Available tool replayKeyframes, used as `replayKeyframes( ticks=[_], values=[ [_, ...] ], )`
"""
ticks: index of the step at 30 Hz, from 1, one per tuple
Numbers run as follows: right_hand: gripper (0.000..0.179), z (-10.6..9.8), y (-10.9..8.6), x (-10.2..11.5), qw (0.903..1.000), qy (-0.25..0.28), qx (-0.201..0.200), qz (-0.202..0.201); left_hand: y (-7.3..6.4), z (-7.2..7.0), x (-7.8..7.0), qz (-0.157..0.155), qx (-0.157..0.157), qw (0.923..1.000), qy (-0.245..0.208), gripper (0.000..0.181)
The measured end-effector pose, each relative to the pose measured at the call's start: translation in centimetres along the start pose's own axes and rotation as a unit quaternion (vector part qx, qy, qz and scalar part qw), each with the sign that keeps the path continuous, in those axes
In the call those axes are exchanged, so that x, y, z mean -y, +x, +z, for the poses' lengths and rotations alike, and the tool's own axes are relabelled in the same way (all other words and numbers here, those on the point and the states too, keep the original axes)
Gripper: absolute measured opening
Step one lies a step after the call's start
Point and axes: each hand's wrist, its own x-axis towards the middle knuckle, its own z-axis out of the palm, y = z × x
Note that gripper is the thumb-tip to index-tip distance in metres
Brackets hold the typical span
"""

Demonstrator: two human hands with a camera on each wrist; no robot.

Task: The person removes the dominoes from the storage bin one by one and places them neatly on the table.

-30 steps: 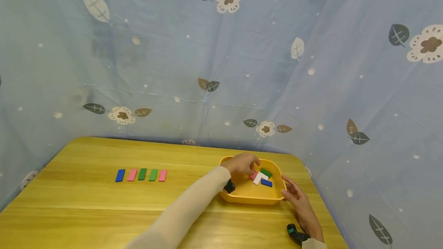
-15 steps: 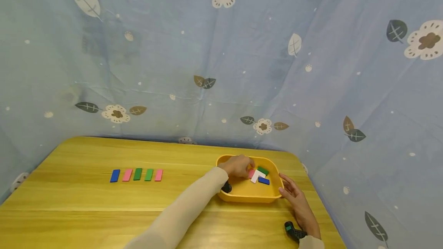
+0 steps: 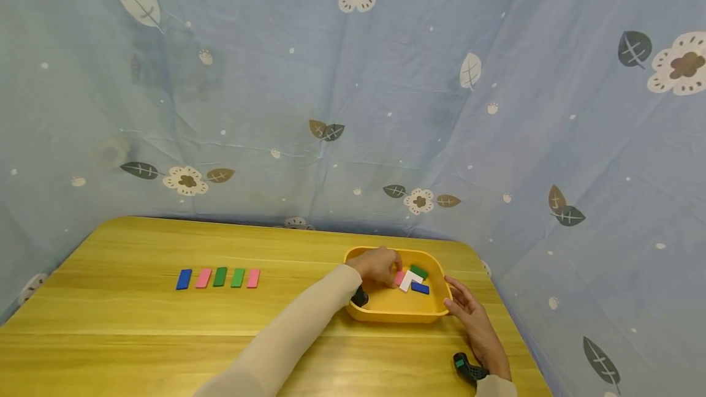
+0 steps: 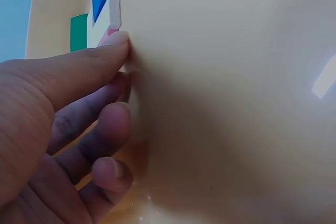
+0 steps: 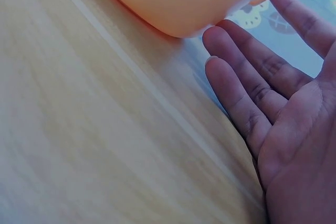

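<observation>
My left hand [image 3: 376,264] reaches inside the yellow plastic box [image 3: 397,317]. Its thumb and index finger pinch the end of a pink tile [image 3: 399,278]. In the left wrist view the thumb [image 4: 100,59] covers most of that tile. White tile surfaces [image 3: 406,282], a dark green tile [image 3: 418,271] and a blue tile [image 3: 420,287] lie against one another to the right of it. At the box's right end, my right hand [image 3: 478,323] rests its loosely extended fingers against the outer wall and rim, as the right wrist view [image 5: 241,82] also shows.
A spaced row of tiles stands left on the wooden table [image 3: 165,354]: blue [image 3: 184,279], pink [image 3: 203,278], dark green [image 3: 220,276], light green [image 3: 238,278] and pink [image 3: 253,279]. A patterned curtain [image 3: 248,78] hangs behind and to the right.
My left hand has drawn slightly back and lower towards the pink tile, its fingers closing at the tile's end. The right hand stays at the box; the head view has shifted slightly.
</observation>
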Motion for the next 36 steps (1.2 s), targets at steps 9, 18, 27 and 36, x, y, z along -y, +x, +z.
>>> replayKeyframes(
  ticks=[9, 18, 27, 36],
  values=[
    [0.052, 0.0, 0.0, -0.2, 1.0, 0.003, -0.003, -0.006, -0.1, 0.0, 0.4, -0.006, 0.019, 0.9994, -0.028, 0.04],
    [0.052, 0.3, -0.1, 0.1, 0.9999, 0.002, -0.011, -0.003, -0.1, 0.2, 0.7, -0.013, 0.019, 0.9972, -0.071, 0.039],
    [0.052, 0.5, -0.2, 0.2, 0.9999, 0.004, -0.007, -0.008, -0.1, 0.4, 0.9, 0.003, -0.004, 0.9835, -0.181, 0.037],
    [0.055, 0.3, 0.0, 0.1, 1.0, -0.006, -0.007, -0.001, -0.3, -0.6, 0.1, 0.015, -0.027, 0.9731, -0.228, 0.038]
  ],
)
